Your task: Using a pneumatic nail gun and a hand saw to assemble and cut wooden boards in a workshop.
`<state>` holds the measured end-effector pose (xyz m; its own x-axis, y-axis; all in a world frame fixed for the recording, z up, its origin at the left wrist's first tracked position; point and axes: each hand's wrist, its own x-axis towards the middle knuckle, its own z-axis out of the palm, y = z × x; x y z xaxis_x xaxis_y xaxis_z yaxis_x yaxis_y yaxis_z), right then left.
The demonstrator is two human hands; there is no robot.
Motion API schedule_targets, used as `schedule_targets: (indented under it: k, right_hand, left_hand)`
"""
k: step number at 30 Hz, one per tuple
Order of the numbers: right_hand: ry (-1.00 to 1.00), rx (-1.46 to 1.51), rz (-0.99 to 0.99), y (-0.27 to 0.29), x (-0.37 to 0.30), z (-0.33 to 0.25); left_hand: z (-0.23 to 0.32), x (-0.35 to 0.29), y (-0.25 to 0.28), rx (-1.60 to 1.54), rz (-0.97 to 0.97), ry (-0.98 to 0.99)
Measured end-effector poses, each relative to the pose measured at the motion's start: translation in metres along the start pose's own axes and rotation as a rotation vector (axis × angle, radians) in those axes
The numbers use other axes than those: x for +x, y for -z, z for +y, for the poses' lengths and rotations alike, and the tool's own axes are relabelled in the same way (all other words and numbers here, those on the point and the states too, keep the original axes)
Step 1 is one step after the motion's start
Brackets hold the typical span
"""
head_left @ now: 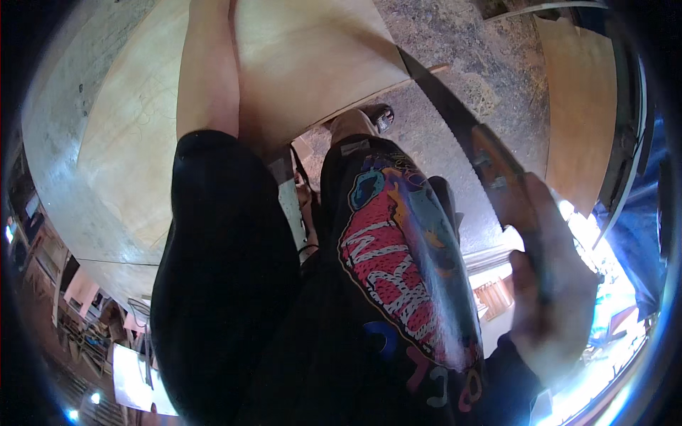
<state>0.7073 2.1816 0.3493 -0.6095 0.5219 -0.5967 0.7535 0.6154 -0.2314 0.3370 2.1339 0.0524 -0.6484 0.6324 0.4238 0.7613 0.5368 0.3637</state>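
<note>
My right hand (554, 284), somewhat blurred, is wrapped round the wooden handle of a handsaw (444, 96). Its long dark toothed blade slants up and left, the tip ending at the right edge of a pale plywood sheet (312, 64). Whether the teeth touch the wood I cannot make out. A bare limb (208, 78) comes out of black cloth (220, 234) and lies over the plywood, running off the top edge. My left hand is outside the picture. Black clothing with a colourful print (391, 248) fills the middle.
Beside the sheet's near edge is a foot in a dark sandal (380, 117) on the stained, dusty floor (469, 78). Another brown board (579, 113) lies at the right. Blue sheeting (639, 220) hangs at the far right. Assorted clutter (89, 341) stands at the lower left.
</note>
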Motion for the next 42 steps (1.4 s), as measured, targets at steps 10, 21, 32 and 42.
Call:
schedule_targets:
  k: [10,21,32,42]
  right_hand:
    - [-0.051,-0.070,0.041,0.014,-0.026,-0.012]
    - [0.180,0.095,0.076,-0.024,0.034,0.000]
    - [-0.007,-0.116,-0.056,0.021,-0.017,-0.013]
    - [-0.058,-0.132,-0.007,0.010,-0.026,-0.002]
  left_hand:
    - [-0.005,0.001,0.003,-0.026,-0.008,0.018]
    - [-0.005,0.002,0.002,-0.029,-0.068,0.027]
    - [-0.004,-0.002,0.006,-0.083,-0.058,0.068]
    - [-0.009,0.001,0.004,-0.087,-0.023,-0.015]
